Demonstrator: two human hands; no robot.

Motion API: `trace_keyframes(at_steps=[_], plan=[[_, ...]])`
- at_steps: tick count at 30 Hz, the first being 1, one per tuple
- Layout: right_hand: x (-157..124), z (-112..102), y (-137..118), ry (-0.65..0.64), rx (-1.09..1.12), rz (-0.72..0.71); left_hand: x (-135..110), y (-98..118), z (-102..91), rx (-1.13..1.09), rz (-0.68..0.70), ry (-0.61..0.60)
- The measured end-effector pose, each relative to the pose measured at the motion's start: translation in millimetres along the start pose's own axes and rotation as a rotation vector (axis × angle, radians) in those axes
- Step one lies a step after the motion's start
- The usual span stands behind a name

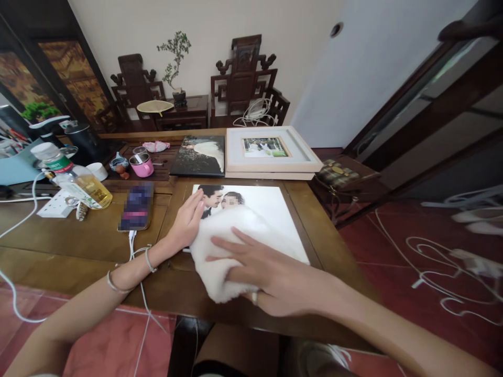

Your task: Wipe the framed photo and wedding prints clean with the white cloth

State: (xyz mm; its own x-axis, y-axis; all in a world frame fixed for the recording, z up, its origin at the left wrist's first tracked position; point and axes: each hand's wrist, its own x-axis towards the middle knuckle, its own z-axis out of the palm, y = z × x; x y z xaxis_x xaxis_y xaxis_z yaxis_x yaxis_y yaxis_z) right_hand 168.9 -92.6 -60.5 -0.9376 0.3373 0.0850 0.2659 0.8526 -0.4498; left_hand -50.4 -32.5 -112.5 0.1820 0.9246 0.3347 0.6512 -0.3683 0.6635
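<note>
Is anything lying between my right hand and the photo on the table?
Yes. A white cloth lies on the lower left of the photo, and the right hand rests flat on top of it. The left hand touches the photo's left edge directly.

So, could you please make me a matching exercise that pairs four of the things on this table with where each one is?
Things:
1. white cloth
2. phone
3. pink mug
4. bottle of yellow liquid

Places:
A. on its side, at the left end of the table
B. on the dark tray towards the back
C. under the right hand, on the large photo print
D. flat on the table, just left of the left hand

Pairs: 1-C, 2-D, 3-B, 4-A.
</note>
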Motion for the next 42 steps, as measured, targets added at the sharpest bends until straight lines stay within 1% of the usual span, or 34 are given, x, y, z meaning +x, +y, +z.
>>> trace_keyframes(at_steps=[2, 4, 7, 9, 11, 13, 15, 16, 18, 20, 23, 26, 29, 32, 34, 36, 38, 40, 42], plan=[[-15, -7, -5, -0.001, 0.018, 0.054, -1, -1, 1.4, 0.043, 0.020, -0.051], [-28, -15, -1, 0.001, 0.018, 0.144, -3, -1, 2.8, 0.115, 0.044, -0.129], [-39, -21, 22, 0.050, -0.009, 0.337, -5, 0, 3.8, 0.222, 0.060, -0.233], [-36, -23, 42, 0.123, -0.013, 0.454, -6, 1, 3.6, 0.255, 0.070, -0.250], [-24, -24, 61, 0.211, 0.026, 0.501, -6, 1, 3.5, 0.265, 0.085, -0.242], [-4, -25, 76, 0.318, 0.117, 0.488, -6, 1, 3.6, 0.265, 0.096, -0.236], [20, -28, 86, 0.405, 0.267, 0.451, -6, 0, 4.0, 0.263, 0.098, -0.237], [32, -30, 90, 0.420, 0.368, 0.435, -6, -1, 4.2, 0.259, 0.100, -0.236], [56, -33, 95, 0.385, 0.573, 0.429, -6, -1, 4.2, 0.246, 0.116, -0.228], [78, -37, 99, 0.315, 0.675, 0.445, -5, 0, 3.7, 0.231, 0.138, -0.219], [103, -41, 101, 0.274, 0.598, 0.427, -4, 0, 2.4, 0.225, 0.149, -0.218], [109, -44, 102, 0.272, 0.486, 0.410, -3, 0, 2.2, 0.235, 0.150, -0.222], [91, -46, 105, 0.269, 0.406, 0.407, -4, -2, 3.3, 0.239, 0.158, -0.226], [55, -50, 109, 0.317, 0.347, 0.410, -6, -3, 4.6, 0.244, 0.142, -0.218], [28, -53, 112, 0.361, 0.320, 0.477, -7, -3, 4.7, 0.253, 0.120, -0.221], [2, -55, 116, 0.399, 0.298, 0.589, -7, -2, 4.4, 0.259, 0.107, -0.236], [-19, -54, 121, 0.395, 0.249, 0.650, -7, -1, 3.9, 0.266, 0.099, -0.237], [-35, -49, 125, 0.362, 0.183, 0.668, -6, 1, 3.7, 0.277, 0.082, -0.230], [-47, -40, 122, 0.322, 0.133, 0.672, -6, 1, 3.9, 0.290, 0.060, -0.232]])
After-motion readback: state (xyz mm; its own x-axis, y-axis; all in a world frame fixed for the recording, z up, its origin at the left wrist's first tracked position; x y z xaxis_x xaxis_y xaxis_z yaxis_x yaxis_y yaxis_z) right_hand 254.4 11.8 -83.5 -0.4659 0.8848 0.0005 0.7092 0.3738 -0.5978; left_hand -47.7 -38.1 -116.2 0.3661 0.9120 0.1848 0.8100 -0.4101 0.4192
